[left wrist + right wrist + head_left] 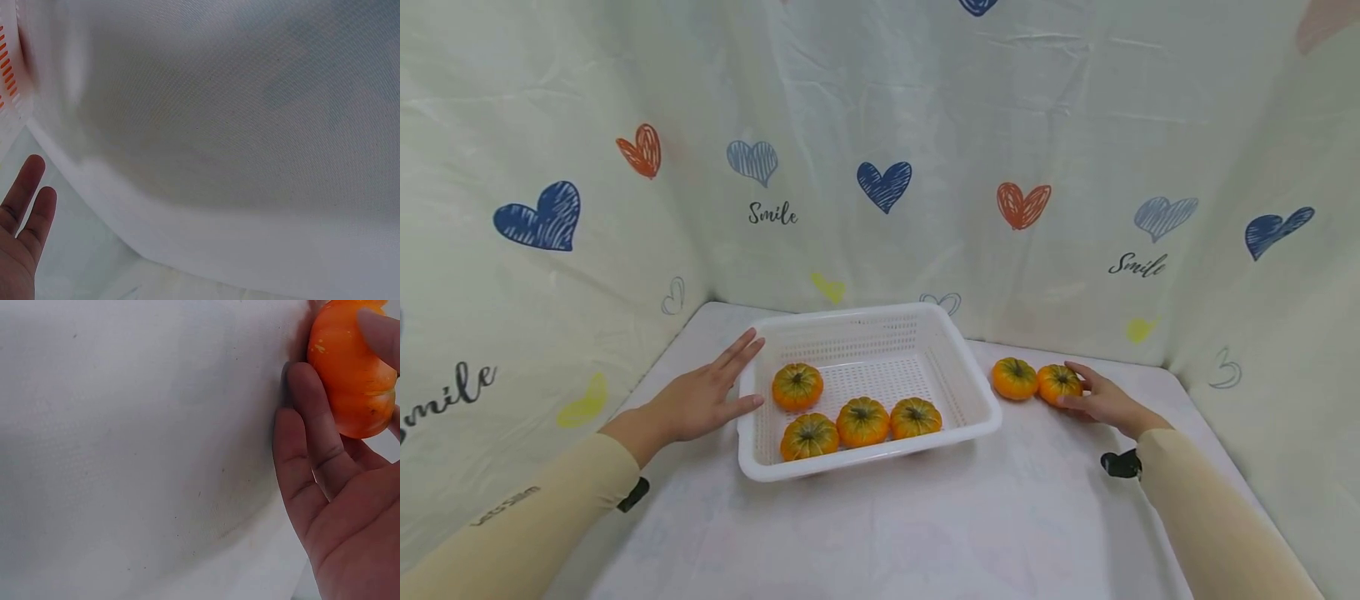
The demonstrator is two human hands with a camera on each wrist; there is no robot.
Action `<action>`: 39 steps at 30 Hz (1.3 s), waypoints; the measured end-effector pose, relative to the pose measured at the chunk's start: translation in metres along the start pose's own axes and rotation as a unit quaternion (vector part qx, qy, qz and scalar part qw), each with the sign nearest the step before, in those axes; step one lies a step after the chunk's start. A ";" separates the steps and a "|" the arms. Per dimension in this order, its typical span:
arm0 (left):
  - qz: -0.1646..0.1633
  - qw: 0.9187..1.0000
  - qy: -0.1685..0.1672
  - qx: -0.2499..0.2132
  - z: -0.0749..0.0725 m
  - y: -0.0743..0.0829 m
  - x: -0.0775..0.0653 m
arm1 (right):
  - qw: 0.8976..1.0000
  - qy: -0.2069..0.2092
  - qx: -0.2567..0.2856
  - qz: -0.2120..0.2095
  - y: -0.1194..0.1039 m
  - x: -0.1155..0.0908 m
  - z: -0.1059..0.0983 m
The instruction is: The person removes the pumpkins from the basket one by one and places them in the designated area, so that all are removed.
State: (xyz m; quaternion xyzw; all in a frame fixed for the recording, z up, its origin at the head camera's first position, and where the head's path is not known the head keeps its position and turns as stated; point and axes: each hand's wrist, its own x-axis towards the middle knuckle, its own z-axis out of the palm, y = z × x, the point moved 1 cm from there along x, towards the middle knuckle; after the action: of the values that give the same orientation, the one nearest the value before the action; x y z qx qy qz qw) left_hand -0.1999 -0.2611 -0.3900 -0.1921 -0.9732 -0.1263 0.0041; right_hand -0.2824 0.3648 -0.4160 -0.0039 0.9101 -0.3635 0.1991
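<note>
Orange pumpkin [1057, 383], right of the white basket [880, 379], was clasped by the right hand [1103, 402], the left hand [697, 402] held spread.

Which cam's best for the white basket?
Head: it takes in the white basket from above, all four corners in frame, the left hand overlapping some rim. Left wrist: just a slotted piece at the frame's left edge. Right wrist: none of it.

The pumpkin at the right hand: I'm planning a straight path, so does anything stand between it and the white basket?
Yes: another pumpkin sits directly between the held pumpkin at the right hand and the white basket. The basket's raised right wall also stands before its inside.
</note>
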 end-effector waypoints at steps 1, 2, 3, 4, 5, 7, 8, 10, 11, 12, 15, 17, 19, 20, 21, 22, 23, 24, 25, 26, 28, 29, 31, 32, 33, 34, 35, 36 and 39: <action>0.000 1.000 0.000 0.000 0.000 0.000 0.000 | 1.000 0.000 0.000 0.000 0.001 0.001 0.000; -0.001 1.000 -0.001 0.000 0.000 0.000 0.000 | 1.000 0.002 0.003 0.003 0.001 0.001 0.000; -0.001 1.000 -0.001 -0.001 0.000 0.000 0.000 | 1.000 0.003 0.005 0.005 0.001 0.001 0.001; -0.002 1.000 -0.002 -0.001 0.000 0.000 0.000 | 1.000 0.008 0.008 0.011 0.001 0.001 0.001; -0.002 1.000 -0.002 -0.002 0.000 0.001 -0.001 | 1.000 0.008 0.009 0.012 0.002 0.002 0.002; -0.001 1.000 -0.002 0.000 0.000 0.001 -0.001 | 1.000 0.009 0.011 0.013 0.003 0.002 0.002; 0.000 1.000 -0.002 0.000 0.000 0.001 0.000 | 1.000 0.011 0.013 0.015 0.004 0.002 0.002; 0.001 1.000 -0.001 0.001 0.000 0.001 0.000 | 1.000 0.013 0.012 0.017 0.005 0.002 0.002; 0.001 1.000 -0.001 0.002 0.000 0.001 0.000 | 1.000 0.009 0.010 0.014 0.005 0.001 0.002; 0.002 1.000 -0.001 0.002 0.000 0.001 0.000 | 1.000 0.009 0.011 0.016 0.005 0.000 0.002; 0.002 1.000 -0.001 0.002 0.000 0.001 0.001 | 1.000 0.005 0.007 0.020 0.002 -0.004 0.000; 0.002 1.000 0.000 0.004 0.000 0.000 0.001 | 1.000 0.004 0.004 0.021 0.001 -0.007 -0.001; 0.001 1.000 0.000 0.003 0.000 0.000 0.000 | 1.000 0.002 -0.001 0.018 0.000 -0.010 -0.003; -0.001 1.000 0.000 0.003 0.000 -0.001 0.000 | 1.000 0.002 -0.004 0.017 0.001 -0.011 -0.004; -0.001 1.000 0.000 0.003 0.000 -0.001 0.000 | 1.000 0.001 -0.007 0.015 0.001 -0.012 -0.005; -0.002 1.000 0.000 0.003 0.000 -0.001 0.000 | 1.000 -0.001 -0.011 0.012 0.002 -0.013 -0.006; -0.001 1.000 0.000 0.002 0.001 -0.002 -0.001 | 1.000 -0.003 -0.012 0.011 0.003 -0.014 -0.007; -0.001 1.000 0.000 0.002 0.000 -0.002 -0.001 | 1.000 -0.005 -0.015 0.009 0.004 -0.015 -0.008; 0.001 1.000 0.000 0.002 0.000 -0.002 -0.001 | 1.000 -0.007 -0.016 0.009 0.004 -0.017 -0.009; 0.002 1.000 0.000 0.001 0.000 -0.001 0.000 | 1.000 -0.009 -0.016 0.006 0.004 -0.018 -0.010; 0.005 1.000 0.000 0.001 0.000 -0.001 0.000 | 1.000 -0.011 -0.011 0.000 0.003 -0.022 -0.013; 0.007 1.000 -0.001 0.000 -0.001 -0.001 0.000 | 1.000 -0.011 -0.008 -0.004 0.002 -0.023 -0.014; 0.008 1.000 -0.001 -0.002 -0.002 0.000 0.000 | 1.000 -0.009 -0.011 -0.013 0.001 -0.026 -0.018; 0.008 1.000 -0.002 -0.002 -0.002 0.000 0.000 | 1.000 -0.008 -0.014 -0.017 -0.001 -0.027 -0.020; 0.008 1.000 -0.002 -0.002 -0.002 0.000 0.000 | 1.000 -0.005 -0.018 -0.020 -0.002 -0.028 -0.021; 0.008 1.000 -0.002 -0.002 -0.002 0.000 0.000 | 0.999 -0.004 -0.024 -0.023 -0.004 -0.029 -0.023; 0.008 1.000 -0.003 -0.001 -0.002 0.000 0.000 | 0.999 0.000 -0.032 -0.026 -0.006 -0.031 -0.025; 0.008 1.000 -0.003 -0.001 -0.002 0.000 0.000 | 0.999 0.003 -0.039 -0.028 -0.009 -0.032 -0.027; 0.008 1.000 -0.003 -0.001 -0.003 0.001 0.000 | 0.998 0.014 -0.057 -0.039 -0.018 -0.035 -0.032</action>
State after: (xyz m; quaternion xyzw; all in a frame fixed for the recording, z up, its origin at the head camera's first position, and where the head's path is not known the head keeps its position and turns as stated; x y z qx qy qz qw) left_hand -0.1994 -0.2615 -0.3872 -0.2004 -0.9715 -0.1265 0.0018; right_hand -0.2642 0.3786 -0.3704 -0.0453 0.9313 -0.3182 0.1714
